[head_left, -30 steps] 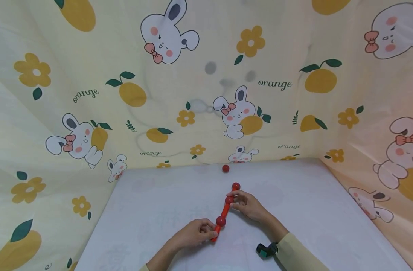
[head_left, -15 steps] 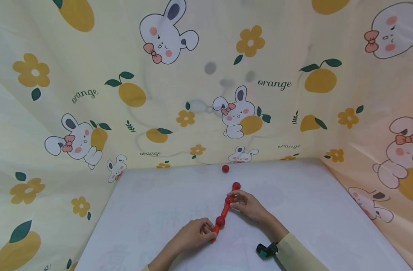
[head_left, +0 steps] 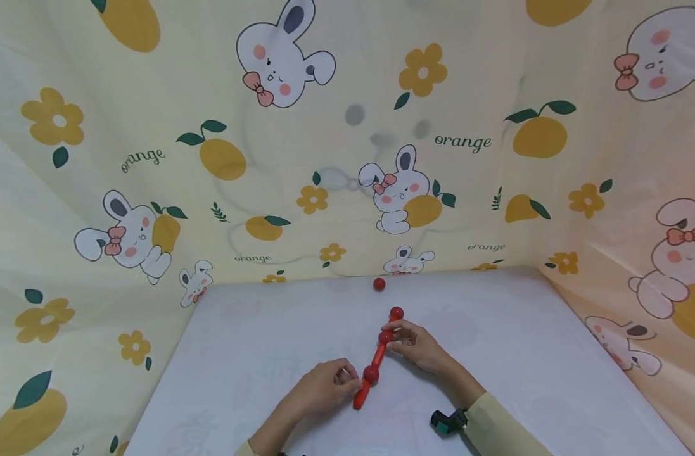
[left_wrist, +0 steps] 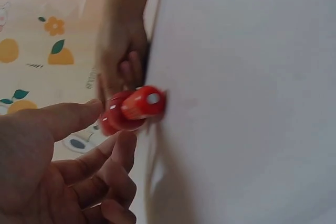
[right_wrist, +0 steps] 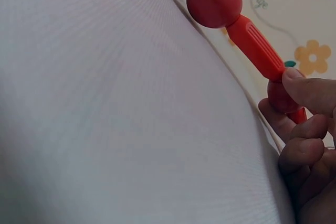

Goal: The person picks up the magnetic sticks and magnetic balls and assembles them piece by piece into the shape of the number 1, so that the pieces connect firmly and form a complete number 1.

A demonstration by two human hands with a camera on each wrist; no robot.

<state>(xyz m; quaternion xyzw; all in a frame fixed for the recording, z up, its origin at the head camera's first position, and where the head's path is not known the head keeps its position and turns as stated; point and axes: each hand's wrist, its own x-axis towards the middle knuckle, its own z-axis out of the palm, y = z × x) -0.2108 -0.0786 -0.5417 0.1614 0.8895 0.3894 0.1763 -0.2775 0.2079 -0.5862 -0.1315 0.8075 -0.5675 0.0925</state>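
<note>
A chain of glossy red balls and red ribbed rods runs diagonally over the white table. My right hand [head_left: 418, 347] pinches the middle ball [right_wrist: 281, 97] between thumb and fingertips. A rod [right_wrist: 256, 45] links that ball to the nearer ball [head_left: 371, 374], and another ball [head_left: 396, 313] tops the far end. At the near end, a rod [head_left: 361, 396] points toward me, its pale round tip facing the left wrist camera. My left hand [head_left: 329, 386] is just left of this rod, thumb and forefinger parted; in the left wrist view a gap shows between them and the rod.
A loose red ball [head_left: 379, 284] lies near the back edge of the white table [head_left: 256, 335]. Behind and at both sides hangs a cream cloth [head_left: 336, 209] printed with rabbits and oranges. A dark device [head_left: 448, 421] is worn at the right wrist.
The left fingers have let go of the near rod and moved slightly up and away from its end. The right hand keeps its hold on the middle ball.
</note>
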